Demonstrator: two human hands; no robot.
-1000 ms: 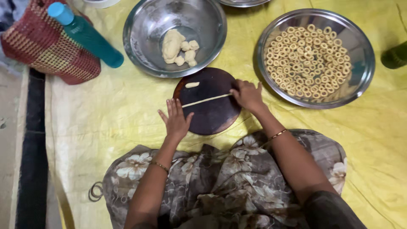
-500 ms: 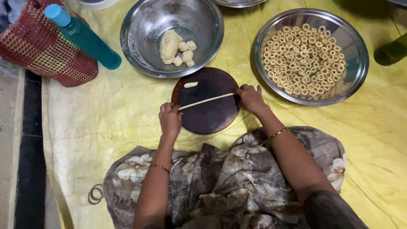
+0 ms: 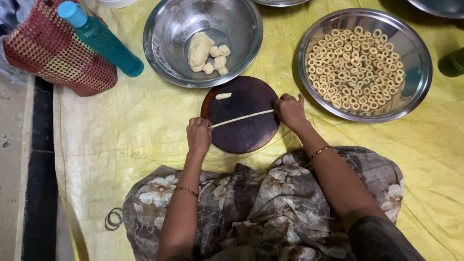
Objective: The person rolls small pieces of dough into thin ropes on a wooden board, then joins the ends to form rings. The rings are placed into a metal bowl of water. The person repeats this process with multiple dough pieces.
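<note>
A thin pale dough rope (image 3: 241, 118) stretches across a round dark wooden board (image 3: 244, 135) on the yellow sheet. My left hand (image 3: 198, 135) pinches its left end at the board's edge. My right hand (image 3: 290, 110) grips the right end. A small dough piece (image 3: 223, 96) lies on the board's far side. Behind the board stands a steel bowl (image 3: 169, 43) holding lumps of dough (image 3: 205, 52). To the right, a steel tray (image 3: 415, 92) holds several small dough rings (image 3: 355, 60).
A teal bottle (image 3: 101, 38) lies against a red woven basket (image 3: 53, 58) at the far left. A yellow plastic sheet (image 3: 125, 125) covers the floor. My lap in floral cloth (image 3: 261, 203) fills the near side. More steel rims and a green bottle (image 3: 452, 63) sit at the far edges.
Both hands went from flat rolling on the board to closing on the ends of the dough rope. The rope has grown longer and thinner, with my left hand drawn back to the board's edge.
</note>
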